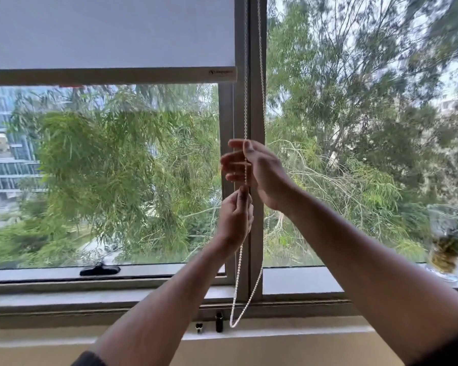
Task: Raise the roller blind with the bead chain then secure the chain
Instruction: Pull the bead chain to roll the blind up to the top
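Note:
A white roller blind (109, 33) covers the upper part of the left window pane, its bottom bar (109, 76) about a quarter of the way down the view. The white bead chain (261, 83) hangs as a loop along the grey centre frame post, its lowest point near the sill. My left hand (234, 220) is pinched shut on the chain's left strand. Just above it, my right hand (257, 170) has its fingers spread, with the same strand running across its palm.
A black window latch (100, 270) lies on the lower frame of the left pane. Two small black fittings (219, 321) stand on the sill below the chain loop. A glass vase (446, 241) with a plant stands on the sill at far right.

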`<act>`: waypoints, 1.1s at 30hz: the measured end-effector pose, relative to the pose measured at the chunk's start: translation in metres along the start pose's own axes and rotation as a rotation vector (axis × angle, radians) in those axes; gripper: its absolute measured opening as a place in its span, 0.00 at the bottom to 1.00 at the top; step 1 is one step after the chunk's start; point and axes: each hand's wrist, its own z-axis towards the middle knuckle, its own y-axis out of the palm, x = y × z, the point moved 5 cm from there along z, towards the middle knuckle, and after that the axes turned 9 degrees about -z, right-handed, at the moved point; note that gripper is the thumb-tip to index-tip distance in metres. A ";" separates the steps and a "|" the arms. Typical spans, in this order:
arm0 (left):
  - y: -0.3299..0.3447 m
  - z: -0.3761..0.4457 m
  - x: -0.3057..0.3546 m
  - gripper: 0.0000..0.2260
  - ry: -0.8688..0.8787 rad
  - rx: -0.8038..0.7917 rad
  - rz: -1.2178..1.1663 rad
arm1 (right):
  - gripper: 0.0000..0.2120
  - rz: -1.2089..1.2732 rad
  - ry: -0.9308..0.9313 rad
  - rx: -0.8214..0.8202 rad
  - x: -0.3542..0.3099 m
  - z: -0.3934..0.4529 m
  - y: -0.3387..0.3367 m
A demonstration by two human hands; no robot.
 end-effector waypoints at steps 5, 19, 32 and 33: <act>0.001 0.000 0.004 0.17 0.012 -0.052 0.036 | 0.15 -0.009 -0.137 0.165 -0.019 0.018 0.000; -0.013 0.069 0.108 0.20 0.079 -0.133 0.128 | 0.09 -0.420 -0.342 0.212 0.032 -0.010 0.019; 0.022 0.065 0.129 0.23 0.162 -0.069 0.033 | 0.11 -0.541 -0.238 0.012 0.062 -0.014 -0.002; 0.022 0.063 0.127 0.23 0.162 -0.073 0.042 | 0.12 -0.523 -0.223 0.015 0.059 -0.012 -0.006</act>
